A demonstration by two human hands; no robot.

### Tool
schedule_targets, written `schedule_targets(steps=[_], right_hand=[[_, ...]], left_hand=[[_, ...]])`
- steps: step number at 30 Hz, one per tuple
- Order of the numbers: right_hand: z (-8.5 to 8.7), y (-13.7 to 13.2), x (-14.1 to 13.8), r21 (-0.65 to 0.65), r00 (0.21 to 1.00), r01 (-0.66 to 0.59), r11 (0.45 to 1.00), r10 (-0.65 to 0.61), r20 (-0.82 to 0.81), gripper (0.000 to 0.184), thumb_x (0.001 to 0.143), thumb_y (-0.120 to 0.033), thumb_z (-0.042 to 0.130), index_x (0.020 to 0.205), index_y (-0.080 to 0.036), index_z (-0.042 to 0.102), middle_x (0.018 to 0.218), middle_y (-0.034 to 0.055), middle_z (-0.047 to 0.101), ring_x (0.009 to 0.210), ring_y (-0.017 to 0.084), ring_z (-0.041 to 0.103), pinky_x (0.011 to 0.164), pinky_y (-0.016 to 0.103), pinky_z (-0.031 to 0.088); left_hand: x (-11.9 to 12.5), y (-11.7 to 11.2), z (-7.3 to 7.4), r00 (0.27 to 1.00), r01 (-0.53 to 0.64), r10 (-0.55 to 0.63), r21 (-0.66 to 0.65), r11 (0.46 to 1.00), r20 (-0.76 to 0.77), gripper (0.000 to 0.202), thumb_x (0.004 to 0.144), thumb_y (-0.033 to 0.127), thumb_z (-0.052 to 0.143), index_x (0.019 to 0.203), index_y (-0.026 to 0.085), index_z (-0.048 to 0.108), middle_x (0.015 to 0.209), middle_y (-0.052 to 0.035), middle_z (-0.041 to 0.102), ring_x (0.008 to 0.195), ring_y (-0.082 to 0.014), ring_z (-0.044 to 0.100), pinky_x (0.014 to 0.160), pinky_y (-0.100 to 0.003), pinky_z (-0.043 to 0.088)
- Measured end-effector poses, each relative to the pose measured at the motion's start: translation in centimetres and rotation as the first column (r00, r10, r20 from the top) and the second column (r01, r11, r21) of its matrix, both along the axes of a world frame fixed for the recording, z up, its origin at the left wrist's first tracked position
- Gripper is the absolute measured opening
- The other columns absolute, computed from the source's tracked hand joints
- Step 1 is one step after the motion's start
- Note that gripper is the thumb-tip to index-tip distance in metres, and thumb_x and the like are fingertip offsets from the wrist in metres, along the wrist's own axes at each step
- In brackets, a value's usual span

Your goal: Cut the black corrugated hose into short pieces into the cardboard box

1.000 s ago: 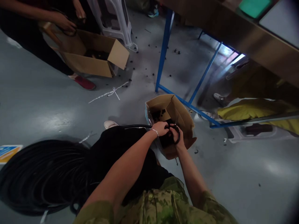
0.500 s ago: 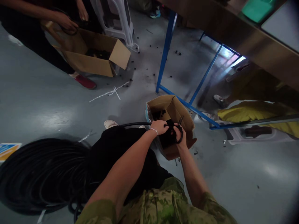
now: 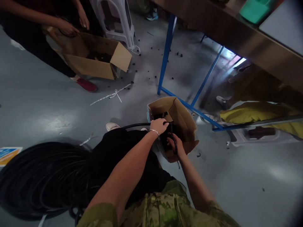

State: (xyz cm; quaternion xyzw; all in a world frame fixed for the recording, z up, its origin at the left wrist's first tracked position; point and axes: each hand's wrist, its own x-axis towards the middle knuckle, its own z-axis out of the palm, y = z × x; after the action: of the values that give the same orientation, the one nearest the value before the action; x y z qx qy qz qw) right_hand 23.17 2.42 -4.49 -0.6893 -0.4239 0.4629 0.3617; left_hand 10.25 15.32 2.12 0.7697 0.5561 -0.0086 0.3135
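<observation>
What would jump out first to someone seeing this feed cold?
Probably the two bare arms meeting at centre: the left hand grips a black hose over a small open cardboard box, and the right hand holds scissors beside it. Next, the big coil of black hose on the grey floor at lower left. At top left, another person's hands rest on a larger cardboard box.

small box [image 3: 176, 115] right of cable coil [image 3: 40, 179] | table leg [image 3: 165, 50] behind box | open carton [image 3: 94, 60] far left
</observation>
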Motion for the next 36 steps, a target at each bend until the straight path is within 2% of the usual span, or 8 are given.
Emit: schedule_targets(steps=[6, 18, 27, 36], right_hand=[[0.6, 0.8, 0.0, 0.054, 1.0, -0.002, 0.999, 0.001, 0.024, 0.043, 0.082, -0.045, 0.059, 0.115, -0.017, 0.063, 0.074, 0.0014, 0.066, 0.058, 0.014, 0.061, 0.062, 0.028, 0.048], [0.8, 0.6, -0.3, 0.039, 0.999, 0.002, 0.999, -0.004, 0.049, 0.042, 0.083, -0.045, 0.057, 0.113, -0.016, 0.063, 0.072, 0.0018, 0.065, 0.057, 0.015, 0.061, 0.059, 0.029, 0.047], [0.9, 1.1, -0.2, 0.045, 1.0, 0.019, 0.999, -0.02, 0.022, 0.043, 0.08, -0.043, 0.061, 0.114, -0.018, 0.064, 0.074, 0.0024, 0.067, 0.061, 0.017, 0.063, 0.064, 0.03, 0.05], [1.0, 1.4, -0.5, 0.033, 0.999, 0.037, 0.999, -0.036, -0.006, 0.046, 0.08, -0.05, 0.06, 0.111, -0.017, 0.065, 0.07, 0.0016, 0.066, 0.054, 0.015, 0.059, 0.056, 0.028, 0.047]], left_hand=[[-0.1, -0.1, 0.0, 1.0, 0.02, -0.02, -0.008, 1.0, -0.005, 0.033, 0.093, 0.04, 0.046, 0.11, 0.025, 0.069, 0.117, -0.0041, 0.069, 0.11, -0.0208, 0.061, 0.094, -0.033, 0.045], [-0.1, -0.1, -0.1, 1.0, 0.024, -0.024, -0.015, 1.0, -0.003, 0.032, 0.092, 0.04, 0.046, 0.108, 0.024, 0.069, 0.116, -0.0054, 0.069, 0.109, -0.0224, 0.062, 0.095, -0.035, 0.045], [-0.1, -0.2, -0.1, 0.999, 0.033, -0.034, -0.022, 0.999, -0.004, 0.031, 0.091, 0.039, 0.048, 0.107, 0.025, 0.07, 0.115, -0.0047, 0.069, 0.109, -0.0221, 0.062, 0.095, -0.036, 0.044], [0.0, -0.2, -0.2, 0.999, 0.036, -0.036, -0.019, 0.999, -0.02, 0.031, 0.091, 0.04, 0.048, 0.108, 0.026, 0.07, 0.115, -0.0041, 0.07, 0.108, -0.0214, 0.061, 0.094, -0.034, 0.044]])
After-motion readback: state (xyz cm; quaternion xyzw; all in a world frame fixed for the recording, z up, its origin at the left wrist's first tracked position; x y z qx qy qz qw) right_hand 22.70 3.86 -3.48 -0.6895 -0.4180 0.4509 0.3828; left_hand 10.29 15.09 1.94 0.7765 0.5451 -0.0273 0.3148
